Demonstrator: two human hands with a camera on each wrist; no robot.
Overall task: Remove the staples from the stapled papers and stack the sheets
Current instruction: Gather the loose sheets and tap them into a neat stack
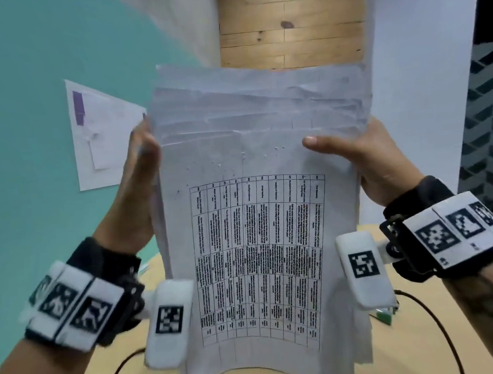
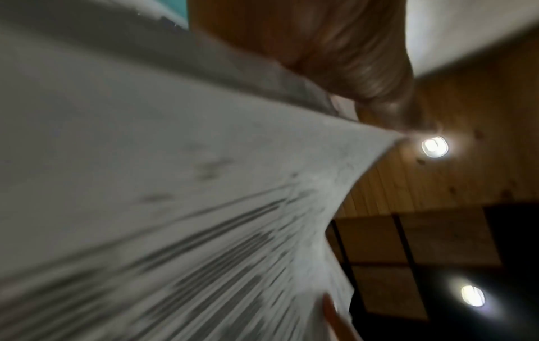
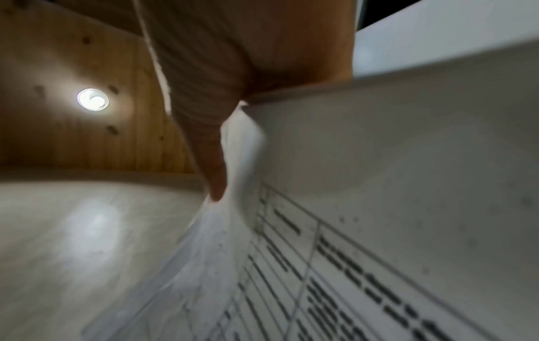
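Head view, sheets hiding table

surface: tan wooden table | on it: black cable, small green object

A right hand grips the edge of a stack of papers — the top sheet shows a printed table of blurred black text. Behind, a wood-panelled ceiling holds one round glowing light.
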